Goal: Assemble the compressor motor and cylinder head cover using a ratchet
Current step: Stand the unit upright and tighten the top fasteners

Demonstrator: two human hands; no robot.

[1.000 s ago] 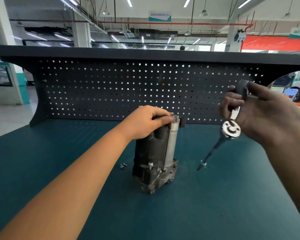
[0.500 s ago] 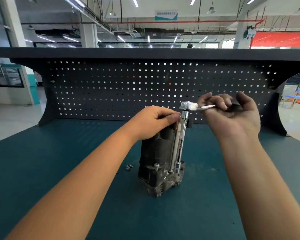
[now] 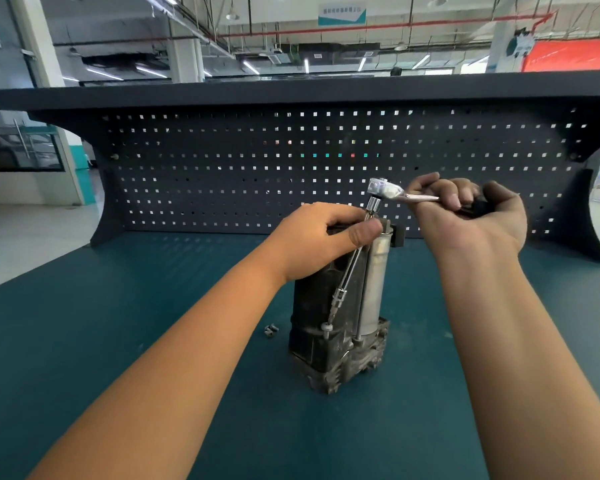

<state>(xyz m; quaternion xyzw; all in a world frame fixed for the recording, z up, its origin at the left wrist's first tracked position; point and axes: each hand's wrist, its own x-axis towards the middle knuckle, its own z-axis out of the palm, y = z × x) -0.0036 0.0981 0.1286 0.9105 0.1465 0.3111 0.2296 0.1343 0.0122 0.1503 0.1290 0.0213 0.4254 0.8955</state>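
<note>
Ratchet (image 3: 383,190): a second ago held out to the right, clear of the unit; now over its top end, handle running off to the right.
Extension bar (image 3: 349,271): first aimed down at bare bench, then upright along the silver motor can (image 3: 374,282); now leaning down and to the left, tip on the bolt (image 3: 326,327).
Bolt: standing proud on the front flange near the base, apparently not yet driven home.
Right hand (image 3: 471,220): fingers and thumb curled tight round the ratchet handle, nothing else in it.
Left hand (image 3: 312,237): unmoved across all three moments, clamped over the top of the compressor (image 3: 309,299), thumb just beside the extension bar.
Compressor: upright on its end, mid-bench (image 3: 118,341), well in from the front edge and short of the pegboard (image 3: 222,174).
Loose fasteners (image 3: 271,330): small pieces on the bench just left of the base, probably still to be fitted.
Meaning: aiming seemingly finished, tightening of this bolt likely next.
Seating of the bit: too small to tell.
Risk: slip off the head, given the tilt of the bar.
</note>
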